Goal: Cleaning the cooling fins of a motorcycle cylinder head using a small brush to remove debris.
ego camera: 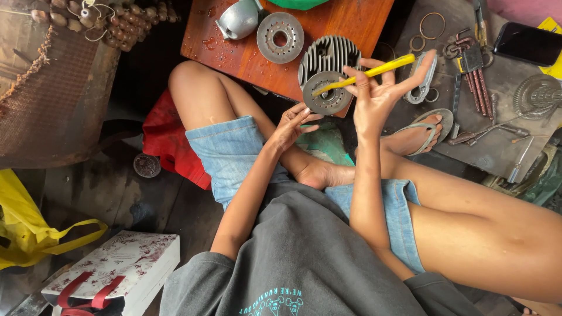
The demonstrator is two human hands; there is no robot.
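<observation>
— What are the hands doing?

— The right hand (pixel 374 96) is raised in the middle of the view, fingers closed around a yellow stick-like tool (pixel 369 72). The tool runs from upper right down to the left, and its lower end meets the face of a round grey metal disc (pixel 325 93).

— And the other one?

— The left hand (pixel 291 126) sits just below and left of that disc, fingers curled and tips at its lower edge. It looks to be steadying the disc from underneath, though how firm the grip is I cannot tell.

— Where is the disc, then?

— Held up between the two hands, just in front of a finned grey metal part (pixel 328 55) that rests on the near edge of a reddish wooden tabletop (pixel 345 17). Further left on that tabletop lie a second disc with a ring of holes (pixel 280 37) and a rounded silver cover (pixel 238 20).

— Anything round about?

— On the right, a dark mat (pixel 497 140) holds a row of rusty tools (pixel 477 76), some wire rings (pixel 430 26) and a toothed gear (pixel 535 96); a black phone (pixel 527 44) lies at the far right. A foot in a grey-green sandal (pixel 430 126) rests beside the mat. Near left, on the floor, are a yellow plastic bag (pixel 23 225) and a white paper bag with red handles (pixel 117 266).
</observation>
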